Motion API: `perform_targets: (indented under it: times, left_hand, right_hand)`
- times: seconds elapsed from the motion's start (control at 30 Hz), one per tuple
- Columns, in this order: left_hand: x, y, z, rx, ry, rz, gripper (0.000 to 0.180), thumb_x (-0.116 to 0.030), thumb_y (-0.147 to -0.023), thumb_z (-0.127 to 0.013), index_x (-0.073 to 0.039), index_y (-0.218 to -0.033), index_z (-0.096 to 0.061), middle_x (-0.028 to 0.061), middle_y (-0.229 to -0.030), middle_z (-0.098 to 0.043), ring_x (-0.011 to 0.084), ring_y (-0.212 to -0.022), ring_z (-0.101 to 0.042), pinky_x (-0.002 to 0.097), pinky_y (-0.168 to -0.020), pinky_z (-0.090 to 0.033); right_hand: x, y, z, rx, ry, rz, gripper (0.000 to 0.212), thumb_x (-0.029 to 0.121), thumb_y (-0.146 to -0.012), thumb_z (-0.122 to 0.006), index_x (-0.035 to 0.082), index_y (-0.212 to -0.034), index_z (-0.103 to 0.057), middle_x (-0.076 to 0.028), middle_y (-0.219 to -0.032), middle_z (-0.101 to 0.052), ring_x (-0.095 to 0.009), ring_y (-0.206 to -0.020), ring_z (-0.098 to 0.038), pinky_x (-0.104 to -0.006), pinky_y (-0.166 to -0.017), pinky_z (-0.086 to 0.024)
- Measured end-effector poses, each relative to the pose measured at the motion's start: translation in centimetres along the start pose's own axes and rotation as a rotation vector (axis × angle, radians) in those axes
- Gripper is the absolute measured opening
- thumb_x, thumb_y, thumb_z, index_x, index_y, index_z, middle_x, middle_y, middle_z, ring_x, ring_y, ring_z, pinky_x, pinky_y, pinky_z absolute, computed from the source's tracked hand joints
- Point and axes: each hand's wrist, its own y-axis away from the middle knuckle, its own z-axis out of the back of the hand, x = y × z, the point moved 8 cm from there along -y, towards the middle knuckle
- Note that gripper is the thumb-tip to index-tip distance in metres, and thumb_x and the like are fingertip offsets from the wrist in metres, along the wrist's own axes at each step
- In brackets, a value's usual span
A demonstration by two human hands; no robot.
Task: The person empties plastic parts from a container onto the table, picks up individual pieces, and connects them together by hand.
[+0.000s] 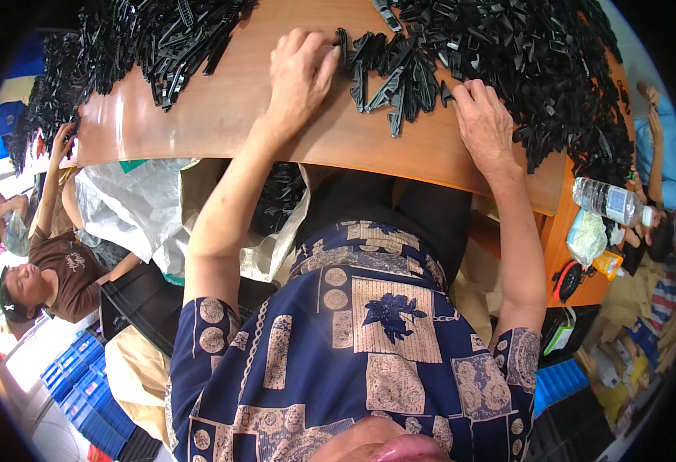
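Note:
My left hand (299, 77) is over the table, its fingers curled and closed, with a slim black plastic part (342, 48) at the thumb and fingertips. Further right, my right hand (482, 119) is closed, its fingertips pinching a small black plastic part (445, 94). Between the hands lies a small loose group of black plastic parts (403, 81), some long and thin, some angled. Behind and beside my right hand spreads a large heap of similar black parts (522, 65). What the curled fingers cover underneath is hidden.
The brown table (199, 127) carries another black heap (153, 42) at the far left. A clear bottle (611, 202) and a plastic bag (586, 239) are at the right edge. An open white sack (134, 196) hangs below the front edge. Co-workers sit at left (76, 277) and right (655, 146).

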Motion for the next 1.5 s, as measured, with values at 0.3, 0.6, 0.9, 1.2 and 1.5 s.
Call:
perform_targets:
  times: [0.3,0.6,0.9,1.2,1.5]
  left_hand:
    - [-11.7,6.2,-0.5,0.140,0.054,-0.119,0.038,-0.024,-0.076,-0.082,-0.011,-0.108,-0.066,0.0083,-0.105,-0.058,0.0286,-0.096,-0.056,0.0405,-0.081,-0.045]
    - [-7.1,5.2,-3.0,0.160,-0.016,0.013,0.014,-0.013,-0.082,-0.073,-0.013,-0.094,-0.067,0.0052,-0.096,-0.063,0.0299,-0.092,-0.060,0.0426,-0.077,-0.046]
    - [-9.5,7.0,-0.8,0.369,-0.066,-0.286,0.018,-0.009,-0.082,-0.072,-0.012,-0.098,-0.067,0.0063,-0.101,-0.060,0.0276,-0.093,-0.059,0.0400,-0.078,-0.046]
    - [-10.9,4.5,-1.6,0.472,-0.104,-0.548,0.051,-0.010,-0.078,-0.075,-0.018,-0.127,-0.063,0.0049,-0.121,-0.058,0.0272,-0.110,-0.057,0.0401,-0.094,-0.050]
    - [-10.4,5.7,-2.7,0.849,0.061,-0.379,0.031,-0.013,-0.089,-0.070,-0.006,-0.118,-0.059,0.0092,-0.113,-0.063,0.0328,-0.106,-0.062,0.0420,-0.088,-0.053]
  right_hand:
    - [-0.8,1.4,1.2,-0.115,-0.187,-0.134,0.013,0.011,-0.089,-0.070,0.007,-0.096,-0.060,-0.008,-0.094,-0.058,-0.029,-0.092,-0.062,-0.0402,-0.076,-0.055]
    - [0.2,4.0,0.9,-0.154,-0.472,-0.114,0.019,0.008,-0.083,-0.074,0.005,-0.094,-0.058,-0.008,-0.090,-0.057,-0.030,-0.089,-0.059,-0.0414,-0.077,-0.051]
    - [1.1,5.5,1.7,-0.081,-0.475,-0.018,0.024,0.007,-0.080,-0.076,0.004,-0.095,-0.058,-0.008,-0.098,-0.058,-0.029,-0.093,-0.058,-0.0401,-0.080,-0.052]
    - [0.4,5.8,2.8,-0.121,-0.428,-0.088,0.024,0.009,-0.084,-0.074,0.003,-0.103,-0.062,-0.010,-0.104,-0.060,-0.031,-0.099,-0.061,-0.0420,-0.083,-0.052]
    - [-0.7,5.9,1.2,0.029,-0.512,-0.133,0.021,0.017,-0.090,-0.071,0.003,-0.105,-0.064,-0.012,-0.101,-0.058,-0.035,-0.095,-0.063,-0.0436,-0.080,-0.053]
